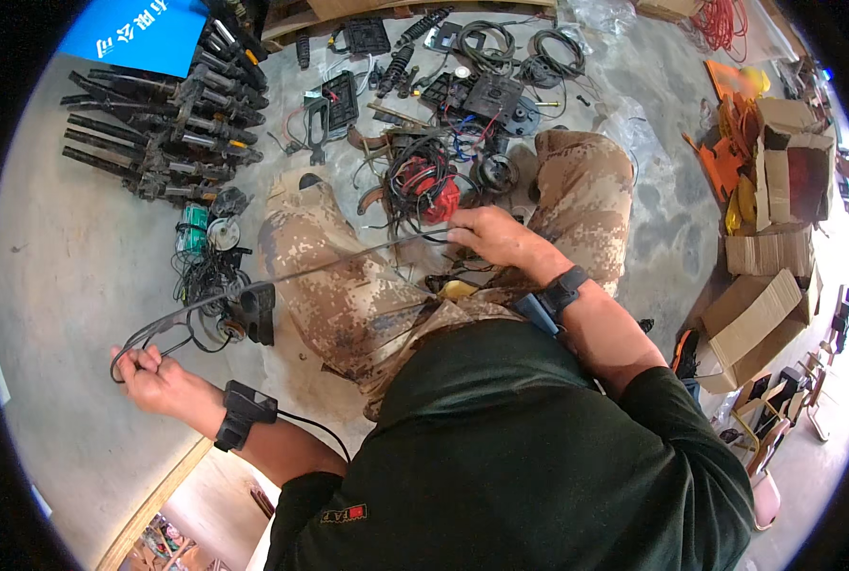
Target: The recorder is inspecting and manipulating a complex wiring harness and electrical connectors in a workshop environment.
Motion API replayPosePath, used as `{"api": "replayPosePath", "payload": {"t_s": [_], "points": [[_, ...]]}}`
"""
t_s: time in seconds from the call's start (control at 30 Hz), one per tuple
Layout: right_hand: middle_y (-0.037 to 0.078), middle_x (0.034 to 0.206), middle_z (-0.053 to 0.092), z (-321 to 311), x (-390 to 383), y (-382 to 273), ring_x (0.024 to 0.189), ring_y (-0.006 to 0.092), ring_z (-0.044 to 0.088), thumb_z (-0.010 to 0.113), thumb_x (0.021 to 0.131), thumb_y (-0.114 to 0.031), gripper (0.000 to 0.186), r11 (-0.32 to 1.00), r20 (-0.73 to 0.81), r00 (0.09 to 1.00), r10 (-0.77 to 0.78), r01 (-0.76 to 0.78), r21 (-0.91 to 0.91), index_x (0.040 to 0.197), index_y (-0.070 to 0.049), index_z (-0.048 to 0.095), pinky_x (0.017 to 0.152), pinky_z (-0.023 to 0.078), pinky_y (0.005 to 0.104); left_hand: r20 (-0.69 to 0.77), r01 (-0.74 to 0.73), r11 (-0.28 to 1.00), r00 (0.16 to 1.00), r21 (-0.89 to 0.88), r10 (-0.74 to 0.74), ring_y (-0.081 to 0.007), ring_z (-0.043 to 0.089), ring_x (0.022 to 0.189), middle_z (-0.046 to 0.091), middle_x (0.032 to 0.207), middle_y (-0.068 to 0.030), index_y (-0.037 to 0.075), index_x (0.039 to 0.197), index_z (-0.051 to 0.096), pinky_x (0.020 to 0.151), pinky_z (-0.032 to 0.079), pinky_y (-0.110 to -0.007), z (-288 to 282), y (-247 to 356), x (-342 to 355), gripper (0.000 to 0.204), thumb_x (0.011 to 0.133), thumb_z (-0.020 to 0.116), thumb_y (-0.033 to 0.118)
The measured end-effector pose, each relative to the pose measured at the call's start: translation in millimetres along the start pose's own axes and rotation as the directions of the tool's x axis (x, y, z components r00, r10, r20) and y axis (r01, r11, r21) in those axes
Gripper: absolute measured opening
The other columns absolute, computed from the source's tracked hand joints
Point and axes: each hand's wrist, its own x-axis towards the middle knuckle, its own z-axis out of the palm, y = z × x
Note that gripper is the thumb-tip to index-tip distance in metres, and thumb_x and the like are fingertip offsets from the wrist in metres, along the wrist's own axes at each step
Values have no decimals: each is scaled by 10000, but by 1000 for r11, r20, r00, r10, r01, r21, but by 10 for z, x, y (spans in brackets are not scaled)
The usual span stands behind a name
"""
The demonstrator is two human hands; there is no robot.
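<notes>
A thin black cable (334, 262) runs across my lap, stretched between my two hands. Out to the left, my left hand (153, 381) is closed on the cable, which bends round in loops beside its fingers. My right hand (489, 235) pinches the cable near the middle, above my thigh. Just beyond the right hand lies a red part (429, 188) with a tangle of dark wires (415, 171) over it. Below the stretched cable, to the left of my leg, sits a heap of wires (206, 293) with a green part (192, 228).
Dark metal tubes (172, 133) are stacked at the far left under a blue sign (139, 36). Ahead lie shock absorbers (401, 67), a square black plate (494, 97) and coiled cables (486, 46). Cardboard boxes (758, 319) and orange parts (724, 162) stand to the right.
</notes>
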Motion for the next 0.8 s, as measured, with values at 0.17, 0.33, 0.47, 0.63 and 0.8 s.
{"api": "replayPosePath", "payload": {"t_s": [0.17, 0.33, 0.47, 0.63, 0.8], "points": [[208, 837, 642, 46, -70, 131, 824, 429, 608, 626, 908, -250, 207, 998, 4, 998, 65, -65, 15, 937, -45, 622, 704, 476, 479, -38, 73, 997, 997, 2, -73, -99, 349, 511, 500, 706, -37, -5, 917, 575, 490, 324, -260, -3, 5, 52, 64, 944, 582, 53], [202, 805, 635, -12, -31, -9, 769, 396, 613, 628, 913, -247, 212, 989, -2, 995, 97, -96, 112, 941, -36, 629, 689, 481, 443, 188, 96, 994, 979, -60, -84, -92, 356, 493, 526, 729, -41, 12, 904, 581, 475, 312, -256, 158, 10, -124, 77, 947, 590, 75], [165, 746, 612, -74, -56, -162, 685, 284, 588, 625, 925, -254, 229, 966, 8, 996, 90, -90, 241, 948, -26, 635, 662, 475, 390, 298, 125, 992, 946, 36, -130, -65, 337, 470, 512, 674, -18, -17, 978, 615, 453, 276, -227, 529, -3, -451, 115, 951, 581, 90], [115, 720, 608, -110, -27, -402, 664, 194, 571, 616, 943, -240, 221, 943, -19, 999, 36, -28, 331, 963, -22, 642, 645, 471, 358, 559, 93, 974, 805, 209, -197, -15, 276, 473, 519, 657, 32, -52, 1239, 610, 427, 195, -197, 1014, -56, -1115, 345, 924, 590, 85], [94, 752, 621, -296, 13, -673, 690, 173, 576, 602, 956, -205, 190, 921, -44, 996, -72, 83, 380, 963, -22, 653, 671, 479, 335, 825, -16, 971, 531, 240, -195, -222, 567, 1167, 606, 1287, -174, -65, 1190, 631, 967, 449, -318, 1260, -443, -1612, 331, 860, 624, -44]]}}
